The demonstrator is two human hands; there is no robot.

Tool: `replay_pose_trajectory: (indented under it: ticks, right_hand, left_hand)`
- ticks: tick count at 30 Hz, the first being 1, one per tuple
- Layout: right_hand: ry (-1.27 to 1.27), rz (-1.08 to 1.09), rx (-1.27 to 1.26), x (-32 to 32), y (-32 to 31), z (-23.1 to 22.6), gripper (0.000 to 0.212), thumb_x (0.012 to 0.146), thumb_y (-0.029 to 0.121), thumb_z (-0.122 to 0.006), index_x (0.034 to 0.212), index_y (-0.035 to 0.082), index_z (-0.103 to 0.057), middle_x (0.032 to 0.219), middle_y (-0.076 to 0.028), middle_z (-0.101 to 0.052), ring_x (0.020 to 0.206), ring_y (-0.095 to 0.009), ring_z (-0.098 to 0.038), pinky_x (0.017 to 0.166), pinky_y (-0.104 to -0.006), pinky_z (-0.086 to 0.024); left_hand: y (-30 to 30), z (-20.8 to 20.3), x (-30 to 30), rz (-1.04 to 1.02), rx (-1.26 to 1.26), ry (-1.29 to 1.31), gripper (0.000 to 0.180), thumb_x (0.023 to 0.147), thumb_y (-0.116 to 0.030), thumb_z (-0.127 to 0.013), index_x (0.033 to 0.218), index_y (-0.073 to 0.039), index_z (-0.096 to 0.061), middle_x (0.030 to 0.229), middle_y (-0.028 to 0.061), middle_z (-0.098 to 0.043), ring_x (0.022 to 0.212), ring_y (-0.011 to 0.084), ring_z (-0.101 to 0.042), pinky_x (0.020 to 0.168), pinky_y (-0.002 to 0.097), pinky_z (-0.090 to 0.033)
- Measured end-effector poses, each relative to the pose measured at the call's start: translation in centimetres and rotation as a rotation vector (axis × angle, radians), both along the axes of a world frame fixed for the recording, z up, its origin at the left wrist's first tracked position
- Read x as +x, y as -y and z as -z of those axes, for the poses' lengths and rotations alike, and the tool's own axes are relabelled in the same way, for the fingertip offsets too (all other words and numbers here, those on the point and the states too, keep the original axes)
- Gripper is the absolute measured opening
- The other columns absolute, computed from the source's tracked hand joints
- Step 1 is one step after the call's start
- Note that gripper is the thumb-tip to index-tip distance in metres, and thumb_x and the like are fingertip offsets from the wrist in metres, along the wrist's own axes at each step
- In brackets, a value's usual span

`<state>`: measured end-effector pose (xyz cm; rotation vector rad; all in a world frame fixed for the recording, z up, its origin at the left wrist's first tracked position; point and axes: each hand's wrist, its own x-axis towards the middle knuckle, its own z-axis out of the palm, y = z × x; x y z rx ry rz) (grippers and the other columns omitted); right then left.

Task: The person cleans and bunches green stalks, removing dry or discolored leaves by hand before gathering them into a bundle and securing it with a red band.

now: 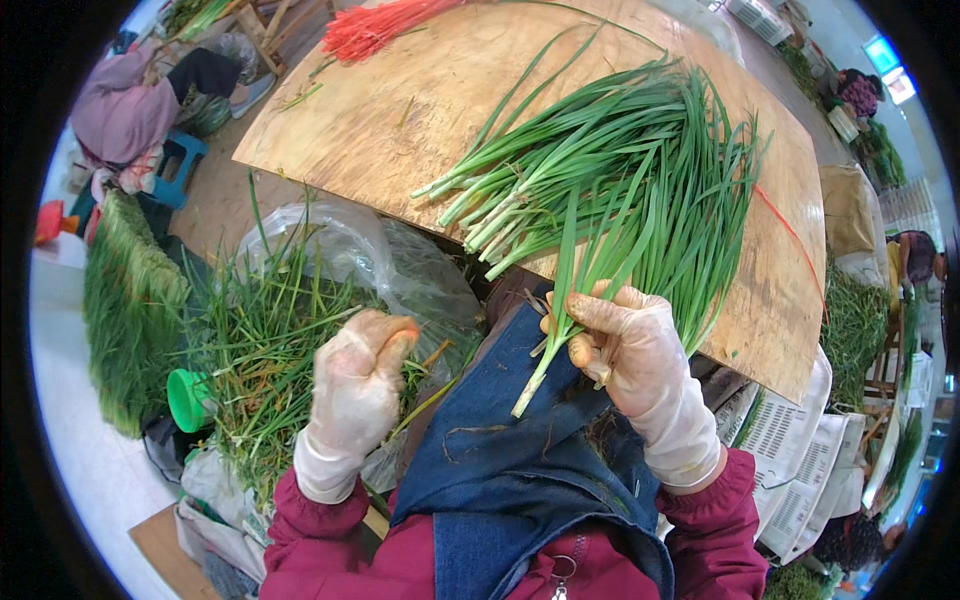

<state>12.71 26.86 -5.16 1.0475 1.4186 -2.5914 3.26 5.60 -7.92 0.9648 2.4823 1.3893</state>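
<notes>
While I follow from a distance, I see a few long, flat green stalks with whitish bases point(536, 375) in the right hand point(640, 345), which wears a thin white glove. They are above the lap, with the bases pointing down to it and the leaves rising over the desk edge. The thumb and fingers are closed on them, near the base. The left hand point(355, 385), gloved also, is well apart from them, its fingers curled and the thumb pressed to the index finger; whether something thin is pinched there, I cannot tell.

To do this step well, I think I should keep the right pinch steady but light, because tender stems may bruise. If a loose outer piece must come off, the left fingers should pull it along the stem, not across.

Beyond, a loose pile of similar green stalks point(640, 170) lies on the pale wooden desk point(330, 130); the held leaves overlap it, so I would lift them gently. Below is a dark blue denim apron point(480, 450); to the left, a tangled heap of green and yellowed leaves point(265, 350).
</notes>
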Motion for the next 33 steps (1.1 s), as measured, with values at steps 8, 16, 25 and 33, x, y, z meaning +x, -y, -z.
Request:
replay_pose_trajectory:
  ticks: [8, 16, 25, 33]
  right_hand:
    - [0.058, 0.05, 0.116, 0.1, 1.0, -0.9, 0.011, 0.076, 0.008, -0.058, 0.083, -0.001, -0.06, 0.054, -0.002, -0.052, 0.04, -0.006, -0.041, 0.036, -0.0166, -0.027]
    - [0.125, 0.047, 0.248, 0.9, 0.6, -1.4, 0.012, 0.075, 0.004, -0.06, 0.085, -0.002, -0.061, 0.059, -0.002, -0.054, 0.042, -0.005, -0.042, 0.039, -0.0174, -0.03]
    - [0.11, 0.052, 0.278, 1.9, 0.5, -1.3, 0.011, 0.076, 0.004, -0.059, 0.085, -0.002, -0.06, 0.062, -0.002, -0.055, 0.042, -0.006, -0.043, 0.04, -0.0178, -0.031]
    - [0.0, 0.099, 0.093, 2.7, -0.9, -0.7, 0.015, 0.076, 0.006, -0.06, 0.087, -0.003, -0.059, 0.059, -0.003, -0.055, 0.041, -0.007, -0.045, 0.037, -0.0169, -0.027]
  left_hand:
    - [-7.6, -2.2, 0.8, 0.068, 0.214, 1.152, 0.039, 0.075, -0.012, -0.064, 0.107, 0.004, -0.049, 0.071, 0.0031, -0.057, 0.043, 0.0047, -0.044, 0.038, 0.0173, -0.035]
    - [-8.4, -2.3, 1.0, 0.283, 0.002, 1.073, 0.021, 0.073, -0.006, -0.062, 0.093, -0.001, -0.057, 0.068, 0.0038, -0.058, 0.047, 0.0056, -0.048, 0.039, 0.0186, -0.038]
    - [-9.2, -1.0, -1.5, 0.075, 0.334, -0.306, 0.005, 0.075, -0.004, -0.06, 0.078, -0.001, -0.061, 0.068, 0.0089, -0.06, 0.055, 0.0149, -0.055, 0.05, 0.0251, -0.043]
    - [-1.2, -2.8, -2.1, -0.372, 0.733, 0.195, 0.021, 0.084, -0.019, -0.052, 0.086, 0.001, -0.057, 0.054, 0.0011, -0.048, 0.038, 0.0054, -0.036, 0.036, 0.0184, -0.034]
